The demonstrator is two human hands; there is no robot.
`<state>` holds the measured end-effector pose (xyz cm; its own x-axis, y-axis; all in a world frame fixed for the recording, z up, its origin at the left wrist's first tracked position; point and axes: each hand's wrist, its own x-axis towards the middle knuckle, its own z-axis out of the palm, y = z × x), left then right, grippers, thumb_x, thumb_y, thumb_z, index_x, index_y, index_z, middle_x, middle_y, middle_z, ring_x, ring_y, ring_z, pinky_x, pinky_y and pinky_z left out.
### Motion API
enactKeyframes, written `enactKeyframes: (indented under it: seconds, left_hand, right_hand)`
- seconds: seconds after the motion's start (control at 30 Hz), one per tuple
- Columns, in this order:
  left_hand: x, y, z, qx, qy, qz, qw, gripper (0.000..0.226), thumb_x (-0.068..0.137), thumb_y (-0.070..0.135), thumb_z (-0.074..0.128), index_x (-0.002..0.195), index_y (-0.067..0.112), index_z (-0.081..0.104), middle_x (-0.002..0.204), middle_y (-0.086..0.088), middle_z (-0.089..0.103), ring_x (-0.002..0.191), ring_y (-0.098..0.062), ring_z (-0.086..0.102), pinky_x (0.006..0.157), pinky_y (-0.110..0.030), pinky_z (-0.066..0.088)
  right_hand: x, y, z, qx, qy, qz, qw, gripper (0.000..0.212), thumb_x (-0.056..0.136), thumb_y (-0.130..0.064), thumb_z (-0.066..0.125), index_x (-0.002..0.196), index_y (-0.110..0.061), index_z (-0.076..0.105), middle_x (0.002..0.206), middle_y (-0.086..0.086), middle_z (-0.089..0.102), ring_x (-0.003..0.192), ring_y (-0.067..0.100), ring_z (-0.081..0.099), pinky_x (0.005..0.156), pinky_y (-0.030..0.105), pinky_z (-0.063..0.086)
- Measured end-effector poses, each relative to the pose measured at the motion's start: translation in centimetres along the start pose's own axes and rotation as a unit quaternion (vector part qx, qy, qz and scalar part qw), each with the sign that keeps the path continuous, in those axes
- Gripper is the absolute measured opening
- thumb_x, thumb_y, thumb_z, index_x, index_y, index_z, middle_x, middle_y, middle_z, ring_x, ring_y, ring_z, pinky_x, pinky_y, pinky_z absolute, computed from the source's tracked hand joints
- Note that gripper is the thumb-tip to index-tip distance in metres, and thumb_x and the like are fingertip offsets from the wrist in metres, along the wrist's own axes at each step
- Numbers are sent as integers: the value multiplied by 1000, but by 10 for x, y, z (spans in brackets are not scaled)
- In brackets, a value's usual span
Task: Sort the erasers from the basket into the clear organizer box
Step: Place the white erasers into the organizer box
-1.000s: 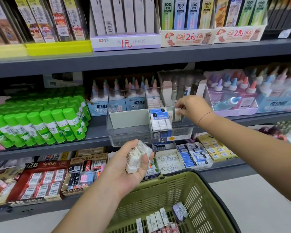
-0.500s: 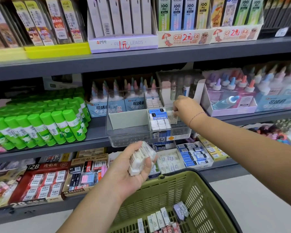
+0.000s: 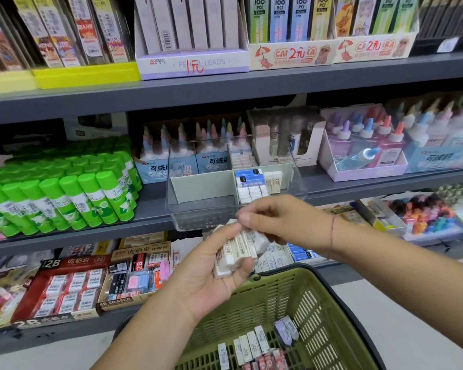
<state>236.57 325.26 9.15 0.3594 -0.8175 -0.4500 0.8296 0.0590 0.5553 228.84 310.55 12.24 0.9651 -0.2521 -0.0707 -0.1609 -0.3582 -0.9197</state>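
My left hand (image 3: 211,273) holds a bundle of white erasers (image 3: 235,249) above the green basket (image 3: 318,316). My right hand (image 3: 275,217) has its fingertips on the top of that bundle and pinches one eraser there. The clear organizer box (image 3: 198,209) stands on the middle shelf just behind both hands. Its right compartments hold blue and white erasers (image 3: 251,185); its left compartment shows no erasers. Several more erasers (image 3: 249,345) lie on the basket's floor.
Green glue sticks (image 3: 64,193) stand left of the box and liquid glue bottles (image 3: 364,145) right of it. Boxes of packed erasers (image 3: 72,287) fill the lower shelf. The grey upper shelf (image 3: 225,86) carries lead refill boxes.
My right hand has left the organizer's right compartment and come down to the eraser bundle in my left hand. My left hand has stayed above the basket with the bundle.
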Motion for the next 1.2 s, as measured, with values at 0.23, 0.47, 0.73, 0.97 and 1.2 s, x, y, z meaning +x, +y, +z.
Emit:
enactKeyframes:
  seconds: [0.23,0.47,0.73,0.97,1.2]
  left_hand:
    - [-1,-5,0,17,23,-9,1000,23,47,11,82,69,4,77,93,-22,72,66,-27,70,41,-25,53]
    - [2,-2,-1,-32,47,-7,998,60,57,11,78,114,-2,63,96,-23,71,78,-31,72,42,-27,55]
    - [4,-1,-5,-34,47,-21,998,65,54,9,80,116,-2,62,100,-24,70,82,-32,72,43,-28,56]
    - [5,2,-6,-28,50,-17,998,72,48,9,81,117,-1,62,100,-24,71,81,-32,72,42,-27,55]
    - [3,2,-5,-30,52,-16,998,66,52,10,80,115,-3,62,99,-24,71,79,-31,72,42,-27,55]
  right_hand:
    - [-2,4,-15,104,-67,64,990,18,83,2,65,98,-8,68,64,3,54,49,5,49,45,15,40]
    - [27,-3,-90,-111,217,14,970,20,82,1,67,103,0,67,73,8,66,50,7,60,53,16,53]
    - [80,30,-112,-562,159,-17,811,23,84,-23,67,106,-18,67,107,1,66,97,20,60,82,28,44]
    - [95,45,-109,-641,184,-23,745,14,81,-36,69,90,-26,64,97,-3,57,96,21,57,85,33,37]
    - [92,51,-103,-618,216,-4,756,10,84,-34,66,87,-25,64,99,0,56,94,22,57,81,31,37]
